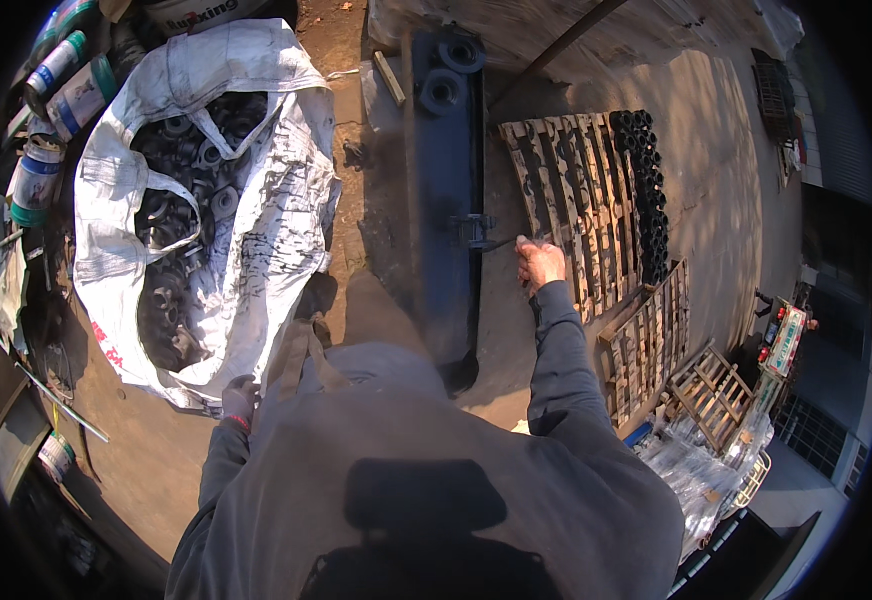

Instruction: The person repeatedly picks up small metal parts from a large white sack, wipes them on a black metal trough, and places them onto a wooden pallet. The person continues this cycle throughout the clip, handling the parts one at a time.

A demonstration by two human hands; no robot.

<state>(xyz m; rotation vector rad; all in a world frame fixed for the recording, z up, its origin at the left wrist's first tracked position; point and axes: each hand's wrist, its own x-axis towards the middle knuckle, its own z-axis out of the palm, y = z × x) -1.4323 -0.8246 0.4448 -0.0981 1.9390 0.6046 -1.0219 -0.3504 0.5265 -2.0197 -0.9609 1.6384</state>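
Observation:
My right hand (540,262) is closed around the end of a dark handle (501,244), which runs to a metal clamp or latch (472,231) on the edge of a long dark metal trough (447,172). Two round black metal flanged parts (442,91) lie at the trough's far end. To the left stands a large white woven bulk bag (117,187), its mouth open over many dark metal fittings (218,201). My left hand (241,397) is at the bag's near rim; its fingers are partly hidden, so its grip cannot be told.
A wooden pallet (571,217) with rows of black pipe fittings (642,195) lies to the right. More pallets (649,337) and plastic-wrapped goods (687,465) are nearer on that side. Several labelled buckets (36,176) and loose rods (60,401) are at the left.

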